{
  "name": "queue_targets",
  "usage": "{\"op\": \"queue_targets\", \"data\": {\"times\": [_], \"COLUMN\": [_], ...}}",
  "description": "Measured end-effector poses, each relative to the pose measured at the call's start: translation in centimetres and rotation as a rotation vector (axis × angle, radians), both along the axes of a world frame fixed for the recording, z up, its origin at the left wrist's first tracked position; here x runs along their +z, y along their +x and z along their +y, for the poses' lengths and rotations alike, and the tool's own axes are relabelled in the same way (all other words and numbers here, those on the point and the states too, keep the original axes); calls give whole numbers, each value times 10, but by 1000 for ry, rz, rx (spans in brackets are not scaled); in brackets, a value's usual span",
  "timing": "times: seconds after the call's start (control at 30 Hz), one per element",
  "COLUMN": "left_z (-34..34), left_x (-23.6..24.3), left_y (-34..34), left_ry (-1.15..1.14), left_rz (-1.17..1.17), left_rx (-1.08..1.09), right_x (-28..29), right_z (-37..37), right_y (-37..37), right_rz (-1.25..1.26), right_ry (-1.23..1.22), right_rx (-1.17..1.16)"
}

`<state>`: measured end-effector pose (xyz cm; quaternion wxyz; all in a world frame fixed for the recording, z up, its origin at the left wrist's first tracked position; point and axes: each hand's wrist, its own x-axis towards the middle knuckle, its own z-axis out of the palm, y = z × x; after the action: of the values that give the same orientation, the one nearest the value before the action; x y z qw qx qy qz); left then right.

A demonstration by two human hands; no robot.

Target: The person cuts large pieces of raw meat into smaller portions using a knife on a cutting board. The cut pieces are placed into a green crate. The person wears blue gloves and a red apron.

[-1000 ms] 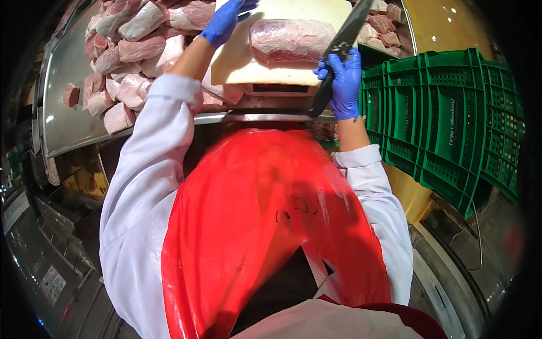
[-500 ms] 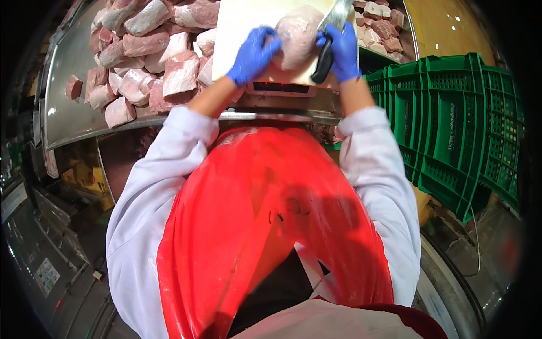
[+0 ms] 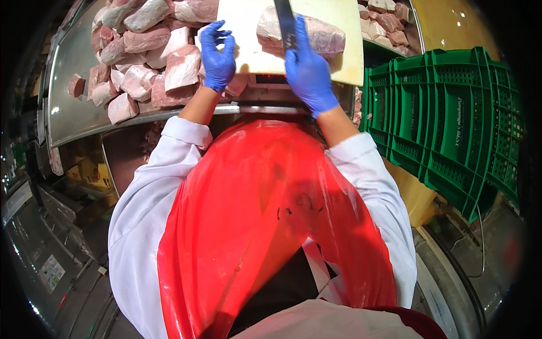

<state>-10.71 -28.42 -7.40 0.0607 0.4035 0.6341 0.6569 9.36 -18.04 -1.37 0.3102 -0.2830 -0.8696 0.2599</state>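
Filling the left, a steel table. Right side, a green crate. On the table, a heap of pale pink meat cuts. Cream cutting board between heap and crate. On it, one meat piece, swung round since half a second ago, now lengthwise across the board. Right hand, blue-gloved, grips a knife over the meat; contact unclear. Left hand, also gloved, has come off the meat: open, empty, fingers loosely curled, at the board's left edge. Reading: piece repositioned, no left hand steadying it.
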Motion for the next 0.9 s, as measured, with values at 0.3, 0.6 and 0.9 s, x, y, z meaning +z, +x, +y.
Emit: {"op": "queue_targets", "data": {"times": [0.3, 0.6, 0.9], "left_z": [-4, 11, 23], "left_x": [6, 1, -6], "left_y": [-15, -7, 3], "left_ry": [98, 55, -367], "left_rz": [-83, -87, -145], "left_rx": [80, 154, 3], "right_x": [-6, 9, 4], "right_z": [-32, -54, -33], "right_y": [30, 142, 118], "right_rz": [-461, -810, -172], "right_ry": [183, 133, 26], "right_rx": [86, 183, 40]}}
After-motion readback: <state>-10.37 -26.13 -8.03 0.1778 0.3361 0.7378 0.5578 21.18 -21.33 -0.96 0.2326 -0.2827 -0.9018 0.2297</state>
